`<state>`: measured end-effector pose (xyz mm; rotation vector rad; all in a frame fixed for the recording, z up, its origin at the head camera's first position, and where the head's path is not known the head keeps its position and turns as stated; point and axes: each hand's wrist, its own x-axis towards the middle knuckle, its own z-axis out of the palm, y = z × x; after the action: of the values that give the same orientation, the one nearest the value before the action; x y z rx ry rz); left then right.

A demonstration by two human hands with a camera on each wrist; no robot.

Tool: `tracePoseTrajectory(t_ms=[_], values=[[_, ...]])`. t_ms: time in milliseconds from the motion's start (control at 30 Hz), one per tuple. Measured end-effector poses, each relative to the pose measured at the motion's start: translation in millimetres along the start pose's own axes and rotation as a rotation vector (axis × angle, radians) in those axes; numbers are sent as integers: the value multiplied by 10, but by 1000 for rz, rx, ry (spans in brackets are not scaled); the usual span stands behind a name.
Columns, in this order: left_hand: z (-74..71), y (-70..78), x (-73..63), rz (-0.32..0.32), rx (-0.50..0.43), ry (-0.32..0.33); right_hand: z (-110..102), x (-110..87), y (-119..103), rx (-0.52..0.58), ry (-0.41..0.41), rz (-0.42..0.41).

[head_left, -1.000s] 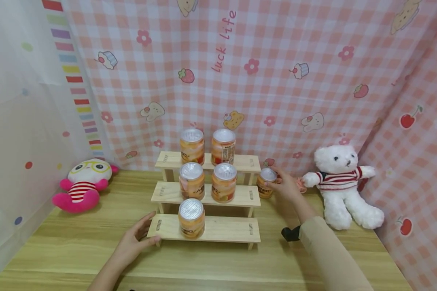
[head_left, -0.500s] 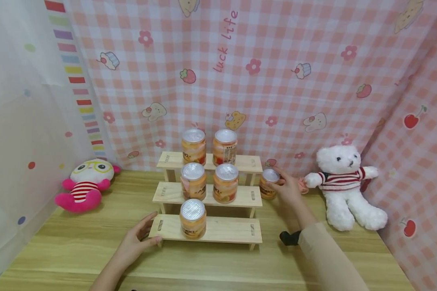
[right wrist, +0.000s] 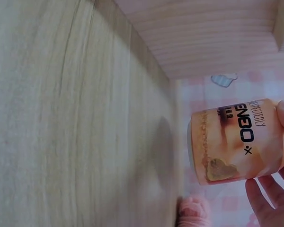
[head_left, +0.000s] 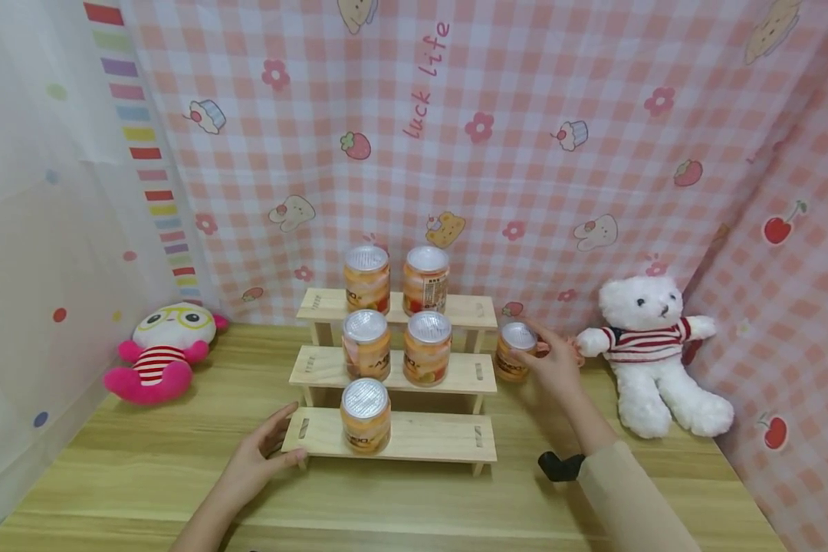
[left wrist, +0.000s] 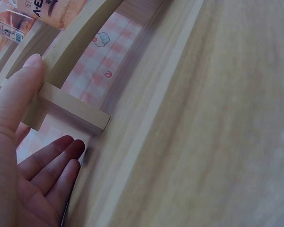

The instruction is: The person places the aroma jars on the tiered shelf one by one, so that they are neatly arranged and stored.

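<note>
My right hand [head_left: 555, 364] grips an orange tin can [head_left: 513, 354] with a silver lid, just right of the three-tier wooden stand [head_left: 428, 438]. In the right wrist view the can [right wrist: 239, 142] is held by thumb and fingers near its lid, its base apart from the table, with a shadow beneath. My left hand [head_left: 262, 448] holds the left end of the lowest step, thumb [left wrist: 26, 87] against the front edge and other fingers behind the leg. Similar cans stand upright on the steps: two on top, two in the middle, and one can [head_left: 366, 418] at the bottom.
A white teddy bear [head_left: 645, 345] in a striped sweater sits at the right, with a pink item [right wrist: 194, 213] by its paw. A pink plush toy [head_left: 162, 356] leans at the left. Checked curtains [head_left: 497, 176] surround the wooden table [head_left: 359, 514].
My right hand has shifted slightly right and nearer with the can, away from the stand. The left hand stays at the stand's end.
</note>
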<state>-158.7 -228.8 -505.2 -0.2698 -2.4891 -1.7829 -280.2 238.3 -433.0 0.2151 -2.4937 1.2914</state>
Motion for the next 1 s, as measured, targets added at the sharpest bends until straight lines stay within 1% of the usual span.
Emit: tracePoseTrajectory(t_ms=[200, 400, 633, 867, 1000], values=[[3, -1, -2, 0, -2, 1, -74, -104, -91, -3, 36, -18], [3, -1, -6, 0, -6, -1, -135, -211, -171, 15, 70, -69], [6, -4, -9, 0, -4, 2, -203, -375, -300, 9, 76, -46], [7, 1, -5, 9, 5, 1, -285, -536, -412, 47, 89, -111], [5, 6, -1, 7, 10, 0, -324, -609, -481, 47, 105, -179]])
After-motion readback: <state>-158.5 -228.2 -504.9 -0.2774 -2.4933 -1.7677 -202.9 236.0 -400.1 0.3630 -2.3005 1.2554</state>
